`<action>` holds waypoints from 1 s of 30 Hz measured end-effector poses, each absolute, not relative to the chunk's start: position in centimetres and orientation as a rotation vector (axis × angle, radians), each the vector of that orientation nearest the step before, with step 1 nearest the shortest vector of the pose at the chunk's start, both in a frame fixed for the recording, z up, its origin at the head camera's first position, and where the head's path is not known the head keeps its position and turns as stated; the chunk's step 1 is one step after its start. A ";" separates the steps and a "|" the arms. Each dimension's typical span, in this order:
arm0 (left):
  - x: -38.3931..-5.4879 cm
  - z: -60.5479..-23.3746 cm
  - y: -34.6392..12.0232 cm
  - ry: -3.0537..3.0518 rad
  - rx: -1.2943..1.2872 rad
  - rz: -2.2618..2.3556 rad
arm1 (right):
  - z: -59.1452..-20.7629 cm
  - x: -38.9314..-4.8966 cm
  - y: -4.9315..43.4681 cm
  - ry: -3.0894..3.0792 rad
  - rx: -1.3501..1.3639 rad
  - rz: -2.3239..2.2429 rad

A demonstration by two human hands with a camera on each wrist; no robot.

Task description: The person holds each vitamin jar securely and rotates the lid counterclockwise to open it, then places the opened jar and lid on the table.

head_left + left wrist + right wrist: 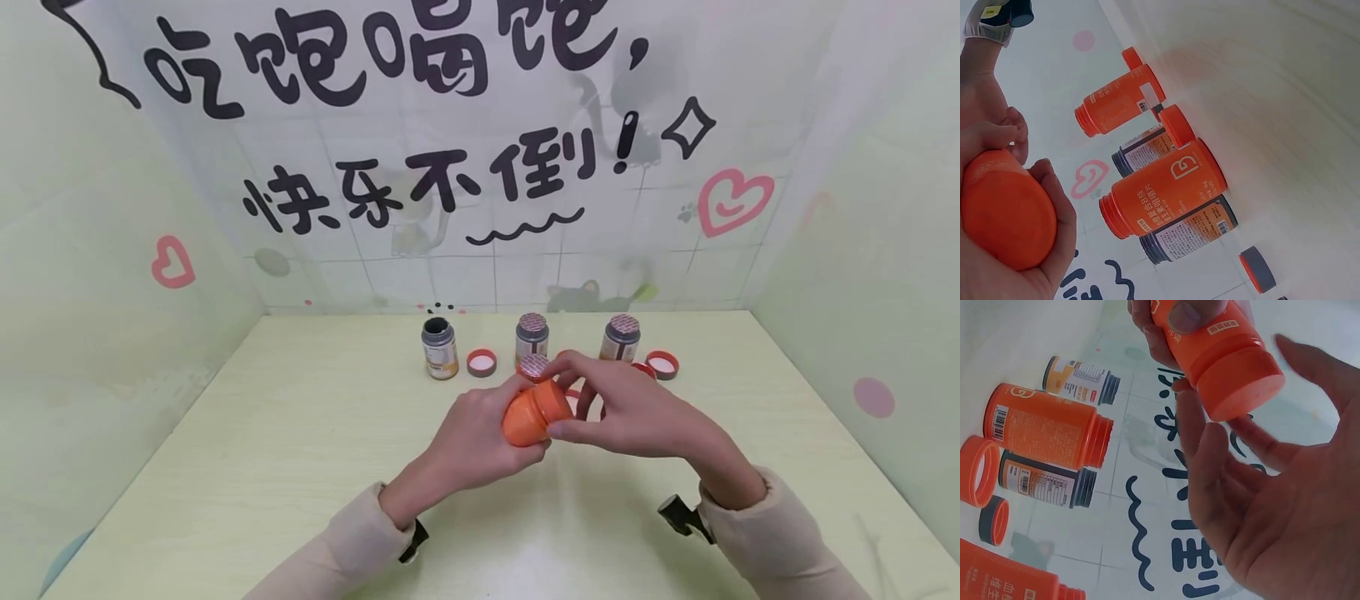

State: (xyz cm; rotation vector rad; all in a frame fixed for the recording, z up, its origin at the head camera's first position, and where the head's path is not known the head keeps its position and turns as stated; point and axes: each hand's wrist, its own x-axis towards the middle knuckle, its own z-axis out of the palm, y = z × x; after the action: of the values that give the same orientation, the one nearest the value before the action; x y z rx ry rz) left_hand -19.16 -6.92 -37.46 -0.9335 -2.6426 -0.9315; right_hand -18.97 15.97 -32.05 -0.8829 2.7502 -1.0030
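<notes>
My left hand [472,429] grips an orange bottle [521,421], tilted so that its orange screw cap [553,402] points up and to the right. Around that cap, my right hand [637,408] spreads its fingers. In the right wrist view, the right thumb [1313,365] stands a little apart from the cap, while the other fingers [1194,425] lie along its far edge; whether they touch it I cannot tell. The left hand's fingers wrap the body of the bottle, whose round base [1013,219] faces the left wrist camera.
Behind the hands stand dark-necked bottles, one with a dark open mouth [439,350] and others with patterned seals [532,325]. Two uncapped orange bottles [1166,190] show in the left wrist view. Loose caps [482,362] lie among them on the pale table [300,450]. A printed curtain [480,275] hangs behind.
</notes>
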 end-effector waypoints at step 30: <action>-19.1 -37.3 -6.8 -2.643 -0.970 -0.910 | -31.9 -18.9 15.2 2.695 -0.622 -1.082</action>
State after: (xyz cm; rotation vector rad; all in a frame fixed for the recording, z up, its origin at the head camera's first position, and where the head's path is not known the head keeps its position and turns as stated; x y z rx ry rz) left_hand -19.05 -6.81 -37.34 -0.9702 -2.6427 -0.9096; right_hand -18.92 15.22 -31.93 -0.6223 2.6945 -1.0816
